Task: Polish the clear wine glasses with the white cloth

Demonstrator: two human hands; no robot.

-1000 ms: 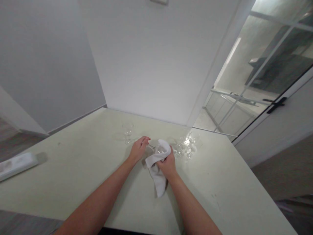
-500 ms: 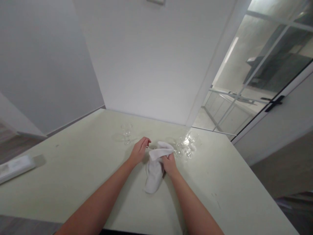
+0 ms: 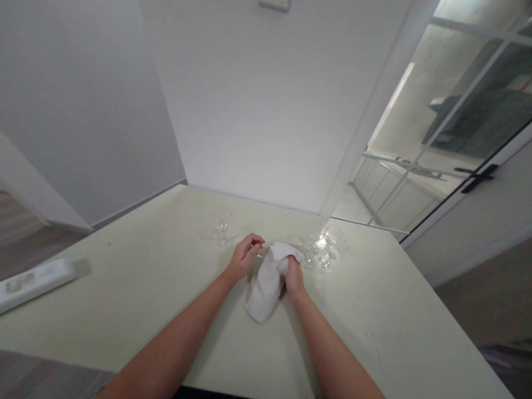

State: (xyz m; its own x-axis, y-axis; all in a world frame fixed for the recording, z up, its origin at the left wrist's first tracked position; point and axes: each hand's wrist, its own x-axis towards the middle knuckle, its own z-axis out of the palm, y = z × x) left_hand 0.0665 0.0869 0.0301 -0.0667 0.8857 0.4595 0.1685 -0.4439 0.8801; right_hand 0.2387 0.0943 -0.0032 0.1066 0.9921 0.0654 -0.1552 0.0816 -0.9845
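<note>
Over the middle of a pale table [image 3: 137, 288], my left hand [image 3: 244, 256] pinches the stem end of a clear stemmed glass [image 3: 261, 252] that lies on its side between my hands. My right hand [image 3: 293, 276] is closed on a white cloth [image 3: 268, 280], which is draped over the bowl of that glass and hangs down to the tabletop. The bowl itself is mostly hidden by the cloth.
One clear stemmed glass [image 3: 222, 224] stands behind my left hand. A cluster of clear glasses [image 3: 319, 250] stands right of the cloth. A flat white box [image 3: 31, 281] lies at the table's left edge. White walls and a glass partition lie behind the table.
The cloth has swung from hanging toward me on the right to hanging left of my right hand, and my right hand has turned around the glass. My left hand stayed put.
</note>
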